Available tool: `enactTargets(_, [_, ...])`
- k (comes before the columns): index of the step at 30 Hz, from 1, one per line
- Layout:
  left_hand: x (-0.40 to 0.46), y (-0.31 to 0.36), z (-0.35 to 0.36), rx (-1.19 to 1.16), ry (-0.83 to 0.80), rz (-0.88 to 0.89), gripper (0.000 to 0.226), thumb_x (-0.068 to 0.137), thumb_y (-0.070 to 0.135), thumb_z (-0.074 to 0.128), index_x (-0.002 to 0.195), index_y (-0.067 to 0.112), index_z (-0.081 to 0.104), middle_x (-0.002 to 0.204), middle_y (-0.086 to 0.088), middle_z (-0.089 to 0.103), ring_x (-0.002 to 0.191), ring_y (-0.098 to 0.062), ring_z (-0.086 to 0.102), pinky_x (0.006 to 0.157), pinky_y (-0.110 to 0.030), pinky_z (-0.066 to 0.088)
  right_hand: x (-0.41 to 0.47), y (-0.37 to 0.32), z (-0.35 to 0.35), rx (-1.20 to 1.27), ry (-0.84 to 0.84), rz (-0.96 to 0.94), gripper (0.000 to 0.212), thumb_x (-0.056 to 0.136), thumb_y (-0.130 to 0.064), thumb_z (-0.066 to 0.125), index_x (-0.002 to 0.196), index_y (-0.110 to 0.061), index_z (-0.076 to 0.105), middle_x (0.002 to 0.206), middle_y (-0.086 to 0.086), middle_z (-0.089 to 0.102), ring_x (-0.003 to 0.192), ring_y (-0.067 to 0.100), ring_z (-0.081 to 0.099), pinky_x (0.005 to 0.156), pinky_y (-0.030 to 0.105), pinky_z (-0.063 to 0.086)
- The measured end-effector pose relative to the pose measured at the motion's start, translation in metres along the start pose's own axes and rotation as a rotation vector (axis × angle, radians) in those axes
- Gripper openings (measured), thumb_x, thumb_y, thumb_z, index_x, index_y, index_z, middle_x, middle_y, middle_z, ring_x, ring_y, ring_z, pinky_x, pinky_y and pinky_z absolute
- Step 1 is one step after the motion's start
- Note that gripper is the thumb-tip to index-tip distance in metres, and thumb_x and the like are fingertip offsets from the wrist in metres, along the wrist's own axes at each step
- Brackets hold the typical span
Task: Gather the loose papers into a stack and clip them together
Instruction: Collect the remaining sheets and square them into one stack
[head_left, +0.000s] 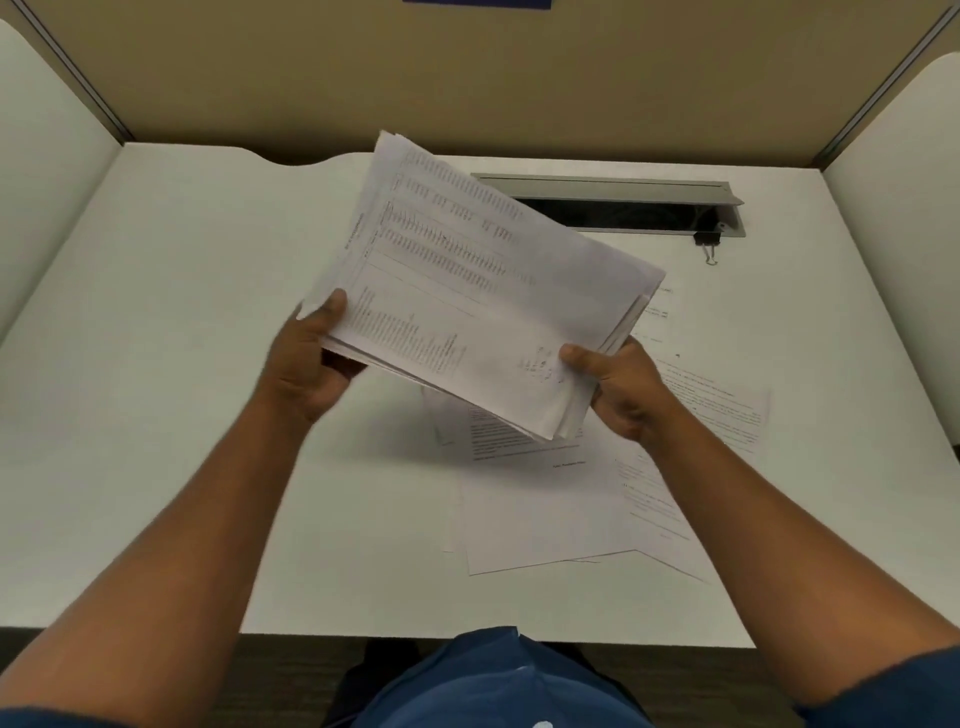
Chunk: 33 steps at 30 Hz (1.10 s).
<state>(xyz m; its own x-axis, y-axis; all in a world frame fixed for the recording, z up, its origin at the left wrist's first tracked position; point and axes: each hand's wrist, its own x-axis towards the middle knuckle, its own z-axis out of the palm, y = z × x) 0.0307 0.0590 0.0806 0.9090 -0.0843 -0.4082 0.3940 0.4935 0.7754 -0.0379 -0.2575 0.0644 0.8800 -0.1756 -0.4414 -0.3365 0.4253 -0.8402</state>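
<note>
A thick stack of printed papers is held tilted above the white desk. My left hand grips its left edge, thumb on top. My right hand grips the near right corner, thumb pressed on the top sheet. The sheets in the stack are not squared; edges fan out at the right corner. Several loose sheets lie flat on the desk beneath and to the right of the stack. A black binder clip lies at the back right of the desk, away from both hands.
A grey cable slot with an open lid is set into the desk's back. Tan partition walls enclose the back, and white side panels stand left and right. The desk's near edge runs just above my lap.
</note>
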Motion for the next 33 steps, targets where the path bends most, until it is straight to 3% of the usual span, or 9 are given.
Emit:
enactTargets(4, [0.002, 0.031, -0.016, 0.475, -0.045, 0.053, 0.030, 0.097, 0.002, 0.057, 0.121, 0.019, 0.065, 0.112, -0.006, 0.076, 0.088, -0.020, 0.074, 0.065, -0.030, 0.060, 0.000, -0.018, -0.009, -0.110, -0.064, -0.038, 0.047, 0.079, 0.000, 0.073, 0.125, -0.006, 0.062, 0.117, 0.010, 0.073, 0.108, 0.029, 0.070, 0.084, 0.038, 0.061])
enactTargets(7, [0.004, 0.040, -0.017, 0.659, -0.095, 0.076, 0.026, 0.096, 0.006, 0.064, 0.115, 0.023, 0.066, 0.103, 0.003, 0.079, 0.097, -0.019, 0.074, 0.074, -0.034, 0.058, -0.001, -0.026, -0.008, -0.228, -0.134, -0.073, 0.034, 0.083, 0.000, 0.072, 0.114, -0.014, 0.068, 0.113, 0.007, 0.074, 0.104, 0.025, 0.072, 0.084, 0.038, 0.061])
enactTargets(12, [0.005, 0.027, -0.014, 0.588, -0.120, 0.099, 0.028, 0.098, 0.004, 0.059, 0.118, 0.023, 0.066, 0.115, 0.004, 0.075, 0.109, -0.021, 0.070, 0.083, -0.041, 0.060, 0.002, -0.019, -0.005, -0.308, -0.152, -0.110, 0.028, 0.085, 0.003, 0.072, 0.106, -0.017, 0.072, 0.112, 0.009, 0.075, 0.105, 0.031, 0.071, 0.088, 0.046, 0.058])
enactTargets(14, [0.004, 0.017, -0.018, 0.585, -0.088, 0.107, 0.027, 0.099, 0.004, 0.058, 0.115, 0.024, 0.068, 0.115, 0.004, 0.074, 0.110, -0.026, 0.067, 0.090, -0.051, 0.056, 0.001, -0.014, -0.002, -0.303, -0.110, -0.114, 0.030, 0.087, 0.010, 0.065, 0.101, -0.015, 0.072, 0.101, 0.003, 0.077, 0.096, 0.025, 0.073, 0.083, 0.042, 0.059])
enactTargets(18, [0.000, -0.001, -0.018, 0.571, -0.059, 0.100, 0.026, 0.103, 0.007, 0.053, 0.113, 0.027, 0.065, 0.115, 0.008, 0.073, 0.109, -0.024, 0.067, 0.090, -0.055, 0.055, -0.003, -0.005, 0.006, -0.286, -0.054, -0.110, 0.029, 0.086, 0.013, 0.060, 0.100, -0.011, 0.069, 0.094, 0.001, 0.075, 0.082, 0.016, 0.073, 0.071, 0.032, 0.060])
enactTargets(22, [-0.002, -0.010, -0.021, 0.556, -0.035, 0.104, 0.026, 0.104, 0.008, 0.051, 0.118, 0.027, 0.062, 0.123, 0.003, 0.070, 0.113, -0.027, 0.066, 0.091, -0.055, 0.055, -0.003, -0.003, 0.010, -0.260, -0.032, -0.103, 0.031, 0.086, 0.014, 0.059, 0.100, -0.012, 0.068, 0.095, 0.003, 0.074, 0.085, 0.020, 0.072, 0.072, 0.036, 0.059])
enactTargets(25, [-0.002, -0.011, -0.024, 0.603, 0.036, 0.188, 0.025, 0.104, 0.008, 0.052, 0.110, 0.028, 0.067, 0.120, 0.002, 0.071, 0.109, -0.029, 0.067, 0.094, -0.057, 0.055, -0.004, -0.005, 0.013, -0.330, -0.071, -0.119, 0.033, 0.086, 0.012, 0.062, 0.102, -0.016, 0.068, 0.101, 0.004, 0.073, 0.094, 0.025, 0.070, 0.078, 0.038, 0.061])
enactTargets(30, [-0.009, -0.006, -0.009, 0.558, 0.037, 0.410, 0.030, 0.100, 0.000, 0.052, 0.106, 0.027, 0.063, 0.109, 0.008, 0.069, 0.102, -0.012, 0.065, 0.086, -0.033, 0.056, -0.011, -0.013, 0.028, -0.367, -0.094, -0.298, 0.037, 0.087, 0.008, 0.065, 0.100, -0.026, 0.064, 0.096, 0.001, 0.065, 0.093, 0.017, 0.065, 0.081, 0.041, 0.060])
enactTargets(33, [-0.013, -0.010, -0.008, 0.485, 0.036, 0.471, 0.035, 0.084, -0.002, 0.051, 0.111, 0.017, 0.062, 0.107, 0.002, 0.066, 0.101, -0.012, 0.063, 0.077, -0.023, 0.055, -0.015, -0.010, 0.031, -0.329, -0.137, -0.333, 0.043, 0.085, 0.009, 0.068, 0.103, -0.030, 0.064, 0.097, -0.003, 0.065, 0.092, 0.011, 0.067, 0.079, 0.039, 0.061])
